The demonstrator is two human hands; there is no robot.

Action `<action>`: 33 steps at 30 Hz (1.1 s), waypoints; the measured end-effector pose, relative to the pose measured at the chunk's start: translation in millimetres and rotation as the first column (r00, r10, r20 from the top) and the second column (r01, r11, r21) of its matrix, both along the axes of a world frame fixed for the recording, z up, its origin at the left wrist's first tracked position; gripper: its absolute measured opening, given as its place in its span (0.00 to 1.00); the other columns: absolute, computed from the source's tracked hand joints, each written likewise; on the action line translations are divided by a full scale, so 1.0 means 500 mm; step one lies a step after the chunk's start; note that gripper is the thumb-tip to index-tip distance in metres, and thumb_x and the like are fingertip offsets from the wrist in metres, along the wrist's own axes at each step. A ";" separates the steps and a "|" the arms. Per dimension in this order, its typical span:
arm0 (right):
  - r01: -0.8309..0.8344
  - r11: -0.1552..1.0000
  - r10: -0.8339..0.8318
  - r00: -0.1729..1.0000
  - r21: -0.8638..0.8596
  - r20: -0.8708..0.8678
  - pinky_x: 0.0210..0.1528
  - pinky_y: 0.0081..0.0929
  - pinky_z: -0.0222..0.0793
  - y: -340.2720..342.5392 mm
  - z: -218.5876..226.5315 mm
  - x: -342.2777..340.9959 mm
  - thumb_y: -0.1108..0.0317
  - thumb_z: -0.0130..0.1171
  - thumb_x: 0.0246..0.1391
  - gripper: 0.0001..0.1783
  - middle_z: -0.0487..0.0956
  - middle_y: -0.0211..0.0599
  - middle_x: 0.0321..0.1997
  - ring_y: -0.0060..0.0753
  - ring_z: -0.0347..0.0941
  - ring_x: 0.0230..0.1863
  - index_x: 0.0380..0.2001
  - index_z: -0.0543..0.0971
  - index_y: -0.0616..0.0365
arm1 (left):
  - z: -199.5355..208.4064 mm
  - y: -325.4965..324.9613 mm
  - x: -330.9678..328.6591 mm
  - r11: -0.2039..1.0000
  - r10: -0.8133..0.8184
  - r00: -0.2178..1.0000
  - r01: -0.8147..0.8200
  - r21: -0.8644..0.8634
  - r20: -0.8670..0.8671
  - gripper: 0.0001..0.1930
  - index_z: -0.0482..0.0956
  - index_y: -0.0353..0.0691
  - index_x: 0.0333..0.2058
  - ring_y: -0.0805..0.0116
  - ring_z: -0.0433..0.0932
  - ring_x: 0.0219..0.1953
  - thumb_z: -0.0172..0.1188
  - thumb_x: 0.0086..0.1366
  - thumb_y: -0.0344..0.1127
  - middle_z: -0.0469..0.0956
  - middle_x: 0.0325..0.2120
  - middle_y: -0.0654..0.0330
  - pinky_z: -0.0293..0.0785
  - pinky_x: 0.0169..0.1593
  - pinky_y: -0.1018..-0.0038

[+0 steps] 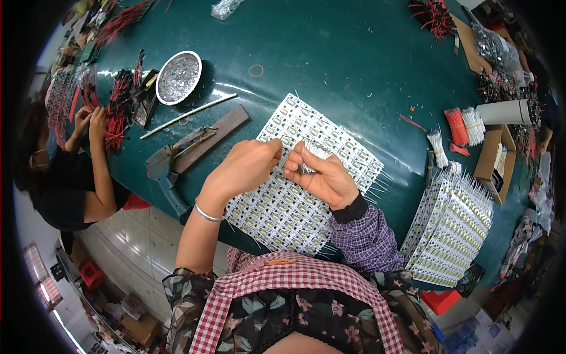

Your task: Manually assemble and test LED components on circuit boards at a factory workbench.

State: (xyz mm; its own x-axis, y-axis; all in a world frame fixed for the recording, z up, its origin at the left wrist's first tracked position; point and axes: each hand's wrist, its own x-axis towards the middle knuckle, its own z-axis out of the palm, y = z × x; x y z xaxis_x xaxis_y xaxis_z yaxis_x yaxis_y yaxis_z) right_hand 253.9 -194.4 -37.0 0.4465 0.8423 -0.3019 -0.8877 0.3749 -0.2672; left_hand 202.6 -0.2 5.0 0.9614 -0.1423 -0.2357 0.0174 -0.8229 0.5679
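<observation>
Your left hand (252,166) is pinched closed, on what if anything I cannot tell, and your right hand (326,178) grips white wires (318,149) over the white board (280,215) near you on the table (330,65), so a loose hold could spill them.

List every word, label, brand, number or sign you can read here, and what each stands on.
No text is legible.
Flat white circuit-board sheet: any markings are too small to read.
Stacked boards at right: likewise too small.
Checked apron: a small orange-yellow mark near the top edge, too blurred to read.
</observation>
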 end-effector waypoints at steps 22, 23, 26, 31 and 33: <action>-0.036 0.991 0.036 0.999 -0.127 0.000 0.54 0.34 0.74 -0.003 0.055 -0.012 0.69 0.57 0.64 0.12 0.78 0.33 0.47 0.28 0.75 0.50 0.49 0.76 0.58 | 0.141 -0.053 -0.051 0.943 -0.302 0.914 0.244 0.227 0.271 0.12 0.73 0.37 0.40 0.60 0.78 0.24 0.58 0.55 0.28 0.74 0.24 0.56 0.71 0.25 0.69; -0.042 0.991 0.041 0.999 -0.129 -0.010 0.54 0.34 0.74 -0.002 0.049 -0.015 0.70 0.57 0.64 0.13 0.78 0.33 0.48 0.28 0.75 0.50 0.50 0.76 0.58 | 0.141 -0.054 -0.053 0.922 -0.331 0.907 0.252 0.295 0.259 0.13 0.73 0.37 0.40 0.61 0.77 0.24 0.58 0.54 0.28 0.73 0.25 0.56 0.71 0.24 0.69; -0.064 0.993 0.066 0.998 -0.097 0.020 0.55 0.34 0.74 -0.003 0.034 -0.017 0.72 0.57 0.63 0.13 0.78 0.32 0.49 0.28 0.75 0.51 0.51 0.76 0.58 | 0.137 -0.052 -0.055 0.914 -0.337 0.907 0.252 0.317 0.252 0.16 0.74 0.35 0.43 0.63 0.76 0.24 0.57 0.53 0.27 0.71 0.26 0.58 0.69 0.23 0.70; 0.001 0.999 -0.003 0.999 -0.053 -0.048 0.56 0.35 0.74 0.004 0.049 -0.021 0.74 0.57 0.63 0.14 0.78 0.34 0.48 0.31 0.75 0.51 0.51 0.75 0.60 | 0.123 -0.032 -0.066 0.986 -0.147 0.933 0.111 0.127 0.329 0.21 0.75 0.36 0.48 0.62 0.81 0.31 0.64 0.54 0.27 0.78 0.34 0.56 0.73 0.28 0.71; 0.002 1.000 -0.002 0.999 -0.010 -0.052 0.56 0.36 0.74 0.004 0.040 -0.020 0.74 0.56 0.63 0.14 0.78 0.35 0.47 0.33 0.75 0.50 0.51 0.74 0.60 | 0.108 -0.031 -0.074 1.000 -0.004 0.934 0.013 -0.022 0.357 0.25 0.74 0.37 0.51 0.59 0.81 0.36 0.68 0.52 0.28 0.79 0.38 0.55 0.75 0.32 0.70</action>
